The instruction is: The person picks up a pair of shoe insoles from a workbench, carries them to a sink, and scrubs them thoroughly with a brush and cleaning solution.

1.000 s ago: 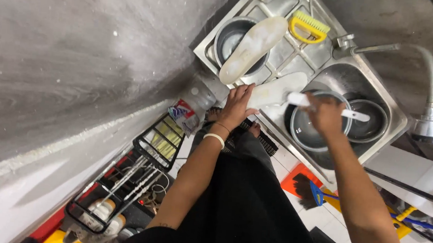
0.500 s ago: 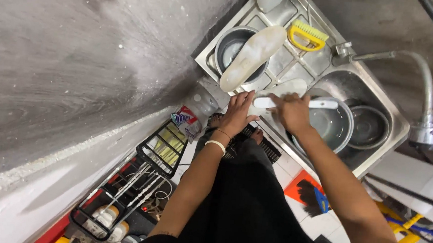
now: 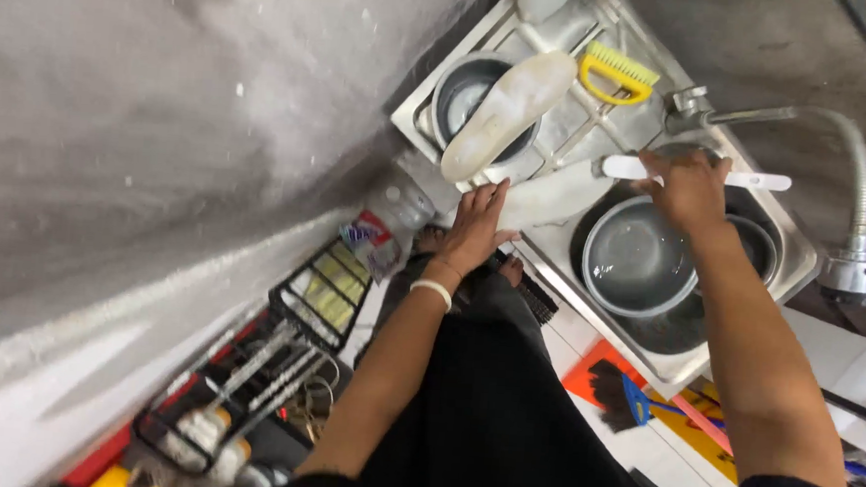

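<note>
My right hand (image 3: 692, 189) is closed around a white brush handle (image 3: 698, 173) above the metal bowl (image 3: 641, 256) in the sink (image 3: 793, 261), while my left hand (image 3: 476, 226), fingers open, presses a white shoe (image 3: 556, 193) on the sink's front edge.

one head-worn camera looks steeply down from close above, tilted, the sink (image 3: 803, 258) in the upper right, grey wall filling the left.

Clear plastic bottle (image 3: 386, 229) lying beside sink, left of left hand; red, white and blue label
</note>
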